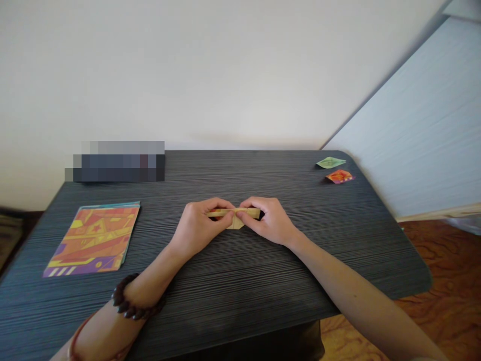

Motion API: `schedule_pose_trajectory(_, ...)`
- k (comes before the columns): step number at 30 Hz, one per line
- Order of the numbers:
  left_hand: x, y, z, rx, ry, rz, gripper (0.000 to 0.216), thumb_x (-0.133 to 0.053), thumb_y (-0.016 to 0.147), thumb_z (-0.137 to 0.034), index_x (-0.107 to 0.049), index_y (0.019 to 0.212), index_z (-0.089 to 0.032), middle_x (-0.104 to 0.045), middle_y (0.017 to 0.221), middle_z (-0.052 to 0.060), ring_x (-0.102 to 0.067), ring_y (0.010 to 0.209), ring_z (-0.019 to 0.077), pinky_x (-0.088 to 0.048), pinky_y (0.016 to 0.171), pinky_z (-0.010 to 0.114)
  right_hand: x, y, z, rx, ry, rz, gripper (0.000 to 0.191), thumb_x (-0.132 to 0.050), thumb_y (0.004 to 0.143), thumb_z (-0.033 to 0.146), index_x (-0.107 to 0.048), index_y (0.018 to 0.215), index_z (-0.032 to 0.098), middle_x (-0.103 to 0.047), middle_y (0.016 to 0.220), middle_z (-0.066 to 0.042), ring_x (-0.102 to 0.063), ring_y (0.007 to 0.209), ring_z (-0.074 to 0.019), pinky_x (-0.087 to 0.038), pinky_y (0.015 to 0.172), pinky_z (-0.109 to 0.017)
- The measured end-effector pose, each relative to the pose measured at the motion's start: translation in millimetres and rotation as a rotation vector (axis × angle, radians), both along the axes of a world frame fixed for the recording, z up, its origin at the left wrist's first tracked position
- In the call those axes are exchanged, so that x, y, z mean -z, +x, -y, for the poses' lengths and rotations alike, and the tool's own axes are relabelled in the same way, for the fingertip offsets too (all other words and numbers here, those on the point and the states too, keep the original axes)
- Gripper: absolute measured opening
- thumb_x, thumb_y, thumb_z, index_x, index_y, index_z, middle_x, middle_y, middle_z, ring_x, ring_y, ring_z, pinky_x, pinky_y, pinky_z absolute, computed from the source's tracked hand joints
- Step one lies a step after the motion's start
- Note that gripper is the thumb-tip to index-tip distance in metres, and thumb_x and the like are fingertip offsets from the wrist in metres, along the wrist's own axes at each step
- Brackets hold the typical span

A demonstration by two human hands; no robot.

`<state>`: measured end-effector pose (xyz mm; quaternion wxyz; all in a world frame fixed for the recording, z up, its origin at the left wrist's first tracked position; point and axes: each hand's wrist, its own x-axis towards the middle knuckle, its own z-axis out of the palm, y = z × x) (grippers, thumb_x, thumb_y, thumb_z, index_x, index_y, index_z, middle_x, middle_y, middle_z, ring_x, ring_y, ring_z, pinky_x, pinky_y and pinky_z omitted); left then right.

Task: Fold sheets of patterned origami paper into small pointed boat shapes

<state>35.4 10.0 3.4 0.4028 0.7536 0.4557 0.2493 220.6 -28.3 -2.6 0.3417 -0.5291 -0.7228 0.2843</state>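
Observation:
Just above the middle of the dark table, a partly folded piece of origami paper [236,224], pale yellow with a bit of orange showing at its left, is pinched between both hands. My left hand [201,223] grips its left part, thumb in front and fingers behind. On the other side my right hand [268,220] holds the right part in the same way. The two thumb tips nearly meet at the paper's centre. Fingers cover much of the folds, so the full shape is hidden.
A stack of patterned square paper [95,238] lies at the left of the dark wood-grain table [233,296]. Two folded paper pieces, one green [330,162] and one orange [340,176], sit at the far right. A blurred-out object [119,163] stands at the back left, near the wall.

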Motion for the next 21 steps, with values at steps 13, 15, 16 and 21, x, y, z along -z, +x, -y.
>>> schedule_pose_trajectory(13,-2.2,-4.6,-6.7,0.072,-0.222,0.036,0.027,-0.056,0.077,-0.024,-0.068,0.1,-0.017,-0.074,0.081,0.001,-0.069,0.072,0.0169,-0.052,0.062,0.022,0.6,19.9,-5.4,-0.048,-0.035,0.008,0.018,-0.057,0.084,0.032,-0.067,0.083,0.016,-0.066,0.072,0.0,-0.056,0.061,-0.01,-0.039,0.057,-0.021)
schedule_pose_trajectory(15,-1.7,-7.4,-10.3,0.096,-0.267,0.064,0.03,-0.057,0.077,-0.024,-0.067,0.104,-0.015,-0.074,0.088,0.003,-0.069,0.08,0.018,-0.053,0.068,0.023,1.9,23.0,-6.0,-0.04,-0.064,-0.012,0.021,-0.058,0.083,0.035,-0.068,0.083,0.016,-0.067,0.072,0.0,-0.055,0.06,-0.0101,-0.038,0.057,-0.021)
schedule_pose_trajectory(16,-1.2,-8.9,-12.1,0.105,-0.299,0.089,0.032,-0.058,0.076,-0.024,-0.065,0.106,-0.015,-0.073,0.092,0.004,-0.069,0.084,0.0187,-0.054,0.072,0.024,2.3,24.6,-6.2,-0.037,-0.079,-0.019,0.022,-0.058,0.083,0.036,-0.068,0.084,0.016,-0.067,0.072,-0.001,-0.055,0.061,-0.0103,-0.039,0.057,-0.021)
schedule_pose_trajectory(21,1.9,-14.7,-17.5,0.192,-0.453,0.193,0.042,-0.062,0.074,-0.026,-0.06,0.114,-0.013,-0.072,0.098,0.007,-0.067,0.094,0.0211,-0.053,0.085,0.03,0.3,29.7,-7.1,-0.047,-0.152,-0.055,0.026,-0.059,0.082,0.039,-0.069,0.084,0.016,-0.067,0.072,-0.001,-0.054,0.059,-0.01,-0.038,0.055,-0.021)
